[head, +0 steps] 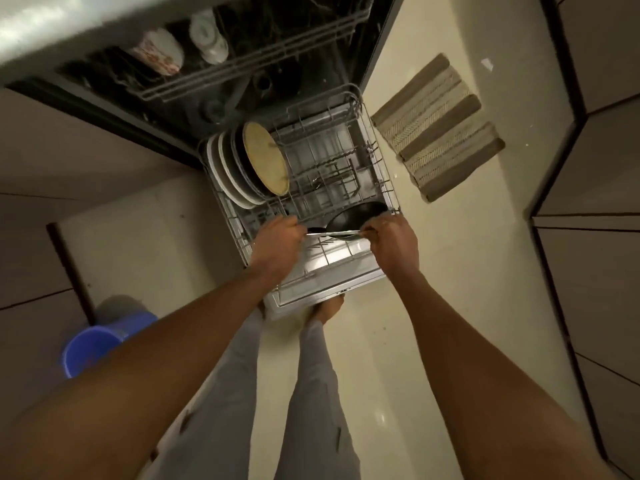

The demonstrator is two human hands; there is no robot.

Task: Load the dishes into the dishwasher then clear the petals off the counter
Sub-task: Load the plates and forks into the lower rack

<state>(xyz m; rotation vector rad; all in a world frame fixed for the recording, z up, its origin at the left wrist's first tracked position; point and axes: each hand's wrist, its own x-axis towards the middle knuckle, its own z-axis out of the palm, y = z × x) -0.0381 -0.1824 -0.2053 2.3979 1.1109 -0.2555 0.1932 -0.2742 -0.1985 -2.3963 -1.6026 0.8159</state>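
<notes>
The dishwasher's lower rack (384, 168) is pulled out over the open door. Several plates (239, 171) stand on edge at its left, the front one tan. A black bowl (353, 214) sits at the rack's near right. My left hand (277, 242) and my right hand (391, 239) hover over the rack's near part, each pinching an end of metal cutlery (334, 233) held level between them. The upper rack (263, 57) holds a patterned bowl (159, 55) and a white cup (207, 38).
A striped mat (440, 129) lies on the cream floor right of the rack. A blue bucket (93, 348) stands at lower left. Cabinet fronts line both sides. My legs and a bare foot (327, 310) are just below the door's front edge.
</notes>
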